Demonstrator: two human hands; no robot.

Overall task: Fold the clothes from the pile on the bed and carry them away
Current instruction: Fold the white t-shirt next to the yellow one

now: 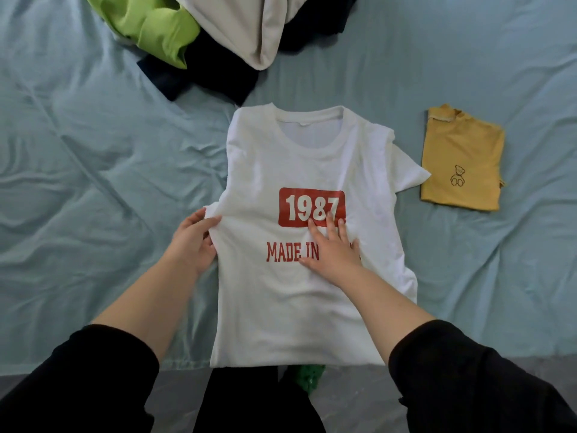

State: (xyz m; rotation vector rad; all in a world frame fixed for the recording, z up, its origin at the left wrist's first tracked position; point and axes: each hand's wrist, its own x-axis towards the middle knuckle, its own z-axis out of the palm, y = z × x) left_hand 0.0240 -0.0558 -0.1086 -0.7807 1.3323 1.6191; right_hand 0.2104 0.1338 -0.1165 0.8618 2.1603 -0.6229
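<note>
A white T-shirt (pixel 290 170) with a red "1987" print lies face up in the middle of the bed, its left sleeve tucked under and its right sleeve spread out. My left hand (pixel 193 239) grips the shirt's left edge at mid height, thumb on top of the fabric. My right hand (pixel 334 248) lies flat on the chest print with straight fingers, pressing the cloth down. A pile of clothes (pixel 218 35) sits at the far edge: a lime green piece, a dark navy piece and a light grey piece.
A folded mustard-yellow top (pixel 462 157) with a small bear drawing lies to the right of the white shirt. The light blue sheet (pixel 93 151) is wrinkled. The bed's near edge runs along the bottom, with grey floor and something green (pixel 309 373) below it.
</note>
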